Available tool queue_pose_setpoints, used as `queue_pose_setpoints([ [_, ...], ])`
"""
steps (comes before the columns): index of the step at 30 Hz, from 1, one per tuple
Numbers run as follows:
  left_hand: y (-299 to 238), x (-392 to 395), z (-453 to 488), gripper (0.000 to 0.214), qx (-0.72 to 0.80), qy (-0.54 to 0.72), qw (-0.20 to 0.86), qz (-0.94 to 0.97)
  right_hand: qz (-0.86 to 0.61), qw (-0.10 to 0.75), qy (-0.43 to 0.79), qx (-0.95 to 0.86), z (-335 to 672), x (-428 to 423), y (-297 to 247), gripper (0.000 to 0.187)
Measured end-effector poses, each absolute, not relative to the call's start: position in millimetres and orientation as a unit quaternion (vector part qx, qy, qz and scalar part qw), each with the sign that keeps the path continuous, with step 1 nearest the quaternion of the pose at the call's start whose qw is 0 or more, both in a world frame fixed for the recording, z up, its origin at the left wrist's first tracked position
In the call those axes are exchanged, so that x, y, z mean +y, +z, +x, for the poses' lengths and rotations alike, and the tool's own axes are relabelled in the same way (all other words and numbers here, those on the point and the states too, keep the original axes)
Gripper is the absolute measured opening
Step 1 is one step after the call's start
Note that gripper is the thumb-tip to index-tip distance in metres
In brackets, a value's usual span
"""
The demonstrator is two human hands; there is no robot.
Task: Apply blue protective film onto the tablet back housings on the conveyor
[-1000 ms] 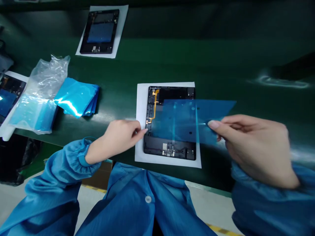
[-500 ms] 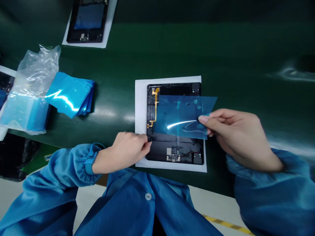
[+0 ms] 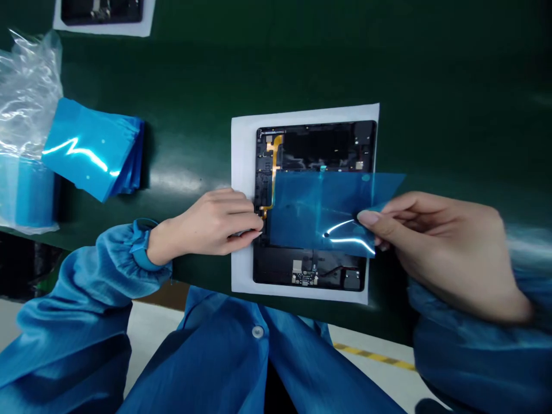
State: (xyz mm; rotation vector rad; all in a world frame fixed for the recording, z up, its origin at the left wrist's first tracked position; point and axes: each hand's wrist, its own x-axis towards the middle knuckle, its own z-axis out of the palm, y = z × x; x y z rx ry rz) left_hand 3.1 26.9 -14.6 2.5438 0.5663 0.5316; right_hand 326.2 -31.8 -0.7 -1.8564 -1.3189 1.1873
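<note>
An opened black tablet body (image 3: 317, 144) with an orange flex cable lies on a white sheet (image 3: 242, 172) on the green belt. My right hand (image 3: 435, 247) pinches the right edge of a translucent blue film (image 3: 319, 210) and holds it over the tablet's middle. My left hand (image 3: 211, 224) rests on the white sheet, fingers curled, with its fingertips pressed against the tablet's left edge next to the film's left corner.
A stack of blue films (image 3: 92, 149) lies at the left, beside a clear plastic bag (image 3: 26, 92) holding more film. Another tablet on a white sheet (image 3: 101, 17) sits at the top left edge. Bare green belt (image 3: 452, 86) stretches to the right.
The view has shifted down and closer. The film has dropped lower over the tablet. My left hand has slid up along the tablet's left edge toward the film's corner.
</note>
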Motion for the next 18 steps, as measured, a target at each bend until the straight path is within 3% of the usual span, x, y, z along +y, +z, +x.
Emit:
queue_pose_setpoints([
  [9,-16.8,26.2,2.6,0.017,0.195,0.199,0.259,0.925,-0.705,0.272,0.400,-0.518,325.1,-36.3,0.3,0.036],
  [18,-11.0,27.6,5.0,0.028,0.234,0.120,0.309,0.914,-0.707,0.268,0.398,-0.520,320.8,-36.7,3.0,0.020],
])
